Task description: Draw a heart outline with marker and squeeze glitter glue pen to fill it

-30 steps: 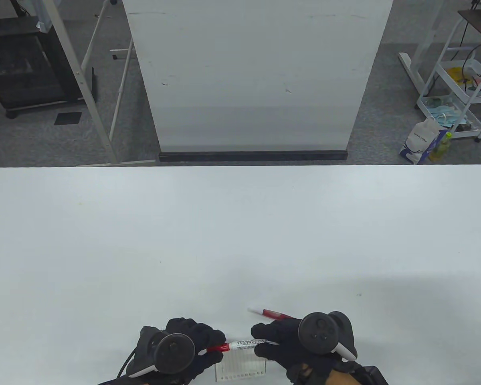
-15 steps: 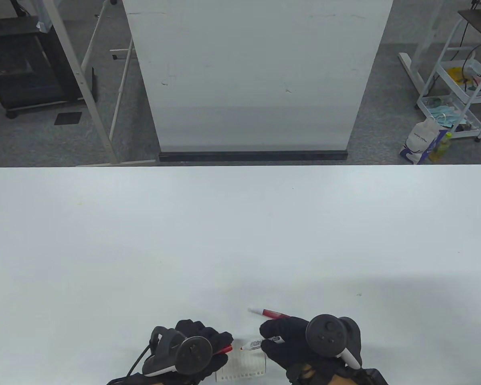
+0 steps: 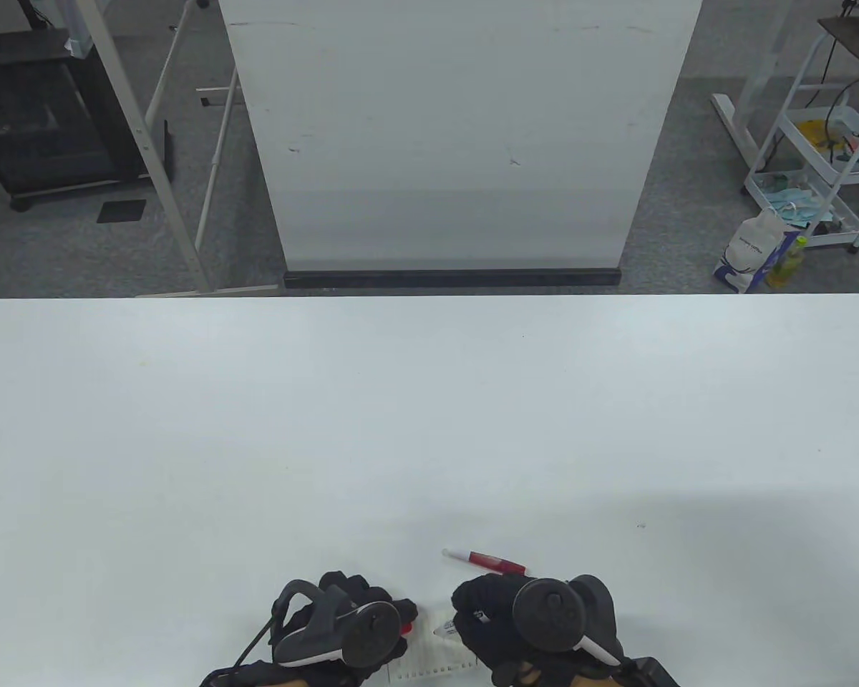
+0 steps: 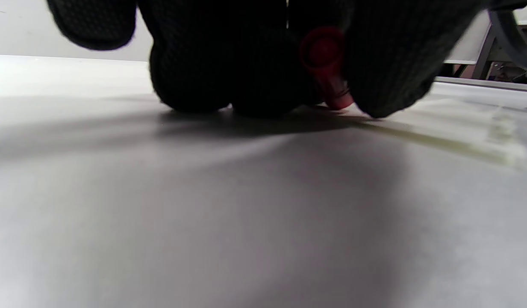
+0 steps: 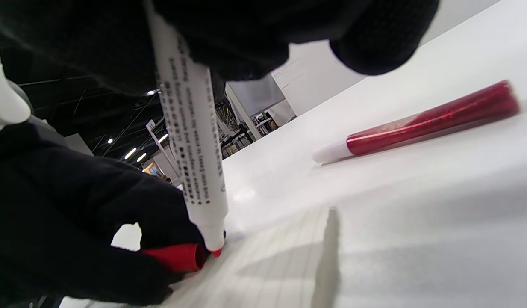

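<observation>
Table view: both gloved hands at the near table (image 3: pixel 429 429) edge. Left hand (image 3: pixel 343 626) pinches the red marker cap (image 3: pixel 405 627); right hand (image 3: pixel 522 619) grips the uncapped whiteboard marker (image 3: pixel 445 629), tip over the lined paper (image 3: pixel 433 655). Glitter glue pen (image 3: pixel 485 560) lies just beyond the right hand.

Left wrist view: fingers (image 4: pixel 195 64) curled round the cap (image 4: pixel 327 68), resting on the table.

Right wrist view: marker (image 5: pixel 190 137) tip touching the paper (image 5: pixel 263 265), next to the cap (image 5: pixel 175 258).
</observation>
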Demonstrator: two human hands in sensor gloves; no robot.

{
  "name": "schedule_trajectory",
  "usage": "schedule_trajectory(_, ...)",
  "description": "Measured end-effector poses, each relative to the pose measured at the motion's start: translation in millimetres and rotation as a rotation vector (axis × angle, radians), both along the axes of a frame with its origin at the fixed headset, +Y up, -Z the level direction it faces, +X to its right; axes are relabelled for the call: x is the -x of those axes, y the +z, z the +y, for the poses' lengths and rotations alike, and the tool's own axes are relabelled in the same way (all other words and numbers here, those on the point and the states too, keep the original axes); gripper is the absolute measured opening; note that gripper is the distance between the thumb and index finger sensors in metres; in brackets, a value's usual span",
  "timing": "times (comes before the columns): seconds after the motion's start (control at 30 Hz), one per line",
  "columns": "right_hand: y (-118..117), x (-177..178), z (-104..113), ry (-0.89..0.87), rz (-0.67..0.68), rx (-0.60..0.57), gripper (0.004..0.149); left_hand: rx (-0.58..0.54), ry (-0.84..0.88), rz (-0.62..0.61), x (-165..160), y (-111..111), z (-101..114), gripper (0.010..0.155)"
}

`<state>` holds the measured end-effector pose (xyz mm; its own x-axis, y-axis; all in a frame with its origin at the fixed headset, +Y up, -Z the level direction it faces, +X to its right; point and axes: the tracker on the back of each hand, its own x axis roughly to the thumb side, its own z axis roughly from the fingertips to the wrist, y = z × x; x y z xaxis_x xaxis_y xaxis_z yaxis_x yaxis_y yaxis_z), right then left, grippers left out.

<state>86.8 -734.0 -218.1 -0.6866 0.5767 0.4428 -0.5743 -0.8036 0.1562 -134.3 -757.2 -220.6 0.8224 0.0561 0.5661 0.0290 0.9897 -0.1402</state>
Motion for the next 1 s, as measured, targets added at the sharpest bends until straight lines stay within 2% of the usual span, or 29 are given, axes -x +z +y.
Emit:
schedule_trajectory(0.67, 3.1, 15.8, -1.1, 0.084, 0.052, -0.055, 0.035, 0.023, 0.001, 0.045, -3.0, -1.7, 0.1, 0.049)
schedule_trajectory(1.0, 1.7, 11.7, 2.7, 0.131, 0.016, -0.08, 0.034, 0.031, -0.009, 0.056, -3.6, -2.4, 0.5, 0.049)
